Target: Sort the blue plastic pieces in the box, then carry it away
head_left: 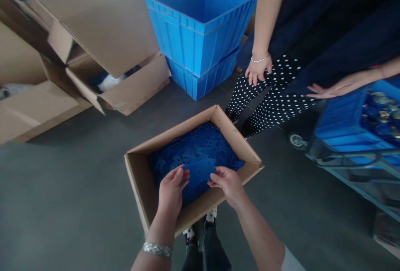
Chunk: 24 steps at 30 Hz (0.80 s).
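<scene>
Between my two hands is a thin, flat blue plate [200,170], held over an open cardboard box. My left hand [172,187] pinches its left end, thumb on top. On the opposite end, the fingers of my right hand [227,183] are closed in the same way. Below the plate, the cardboard box [137,179] is filled with a heap of small flat blue pieces [187,148]; their exact kind is too blurred to tell. My hands and the plate hide part of the heap.
A person in polka-dot trousers [275,100] stands beyond the box at right. Two stacked blue crates [181,40] stand behind. A wheeled cart [353,158] at right carries a blue crate of parts [340,117]. Open cardboard cartons [137,88] line the left.
</scene>
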Available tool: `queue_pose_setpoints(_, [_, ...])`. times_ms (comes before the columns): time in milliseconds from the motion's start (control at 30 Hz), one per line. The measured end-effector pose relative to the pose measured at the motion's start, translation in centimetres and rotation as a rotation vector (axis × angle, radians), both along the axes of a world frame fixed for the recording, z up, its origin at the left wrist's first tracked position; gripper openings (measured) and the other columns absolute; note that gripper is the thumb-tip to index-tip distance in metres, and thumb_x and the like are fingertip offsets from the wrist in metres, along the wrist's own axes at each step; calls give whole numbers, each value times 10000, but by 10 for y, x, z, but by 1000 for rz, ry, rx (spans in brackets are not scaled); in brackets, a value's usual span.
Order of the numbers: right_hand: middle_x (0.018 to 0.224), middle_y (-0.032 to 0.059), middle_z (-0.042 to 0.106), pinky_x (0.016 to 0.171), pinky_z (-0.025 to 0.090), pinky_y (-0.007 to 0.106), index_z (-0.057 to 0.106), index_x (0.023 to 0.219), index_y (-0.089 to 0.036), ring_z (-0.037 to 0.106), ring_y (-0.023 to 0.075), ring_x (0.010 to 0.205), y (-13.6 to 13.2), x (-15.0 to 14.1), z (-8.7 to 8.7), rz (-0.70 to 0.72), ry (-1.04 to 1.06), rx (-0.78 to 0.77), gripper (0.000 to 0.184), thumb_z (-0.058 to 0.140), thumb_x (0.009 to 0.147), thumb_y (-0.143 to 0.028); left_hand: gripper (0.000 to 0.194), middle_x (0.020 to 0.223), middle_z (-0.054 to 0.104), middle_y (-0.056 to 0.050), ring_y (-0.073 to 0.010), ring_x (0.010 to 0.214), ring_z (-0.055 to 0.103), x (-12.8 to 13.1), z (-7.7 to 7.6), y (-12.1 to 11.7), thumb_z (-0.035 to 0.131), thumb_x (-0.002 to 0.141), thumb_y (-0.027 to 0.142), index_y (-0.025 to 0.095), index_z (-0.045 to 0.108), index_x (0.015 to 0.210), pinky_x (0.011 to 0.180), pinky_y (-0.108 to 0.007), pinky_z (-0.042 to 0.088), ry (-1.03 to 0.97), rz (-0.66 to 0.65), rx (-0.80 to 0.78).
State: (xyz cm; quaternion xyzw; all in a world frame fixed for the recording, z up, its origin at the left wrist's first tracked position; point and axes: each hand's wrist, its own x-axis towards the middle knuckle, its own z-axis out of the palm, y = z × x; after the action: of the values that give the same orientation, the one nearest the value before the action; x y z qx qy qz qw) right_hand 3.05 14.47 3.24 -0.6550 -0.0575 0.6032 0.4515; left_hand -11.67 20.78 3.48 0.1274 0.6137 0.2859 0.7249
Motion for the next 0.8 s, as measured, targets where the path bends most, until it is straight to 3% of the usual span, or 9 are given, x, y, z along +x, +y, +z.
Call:
queue_pose_setpoints(233, [639, 17, 585, 529, 463, 242, 561, 749, -101, 574, 143, 548, -10, -1, 1, 38, 10, -9, 526, 762, 457, -489, 503, 689, 634, -42, -105, 637, 576, -4, 1, -5, 770, 467, 351, 97, 562, 849, 634, -219, 441, -71, 32, -61])
queue_pose_setpoints(333, [654, 20, 592, 539, 466, 247, 546, 860, -105, 576, 145, 571, -19, -2, -5, 61, 43, -36, 580, 752, 481, -493, 511, 648, 623, -38, -99, 604, 565, -7, -5, -14, 786, 416, 371, 87, 555, 773, 606, -209, 436, -8, 18, -83])
queue_pose_setpoints(500, [761, 34, 617, 563, 486, 269, 550, 923, -135, 582, 160, 665, -35, -6, -19, -95, 128, -10, 530, 710, 567, -494, 494, 608, 607, -33, -92, 571, 553, -13, -16, -33, 799, 397, 357, 84, 548, 722, 580, -196, 437, -2, 26, -148])
queue_pose_setpoints(633, [694, 32, 621, 562, 467, 239, 587, 854, -125, 576, 146, 626, -39, -4, -18, -218, 268, -11, 489, 779, 490, -390, 455, 614, 610, -32, -92, 583, 558, -18, -20, -44, 808, 417, 311, 94, 549, 723, 575, -184, 447, -83, 41, -193])
queue_pose_setpoints(800, [701, 30, 624, 568, 467, 236, 587, 858, -129, 563, 128, 609, -38, 1, -12, -267, 321, -16, 506, 805, 453, -339, 437, 611, 612, -32, -95, 587, 561, -19, -22, -45, 821, 392, 280, 102, 544, 679, 577, -181, 458, -106, 54, -209])
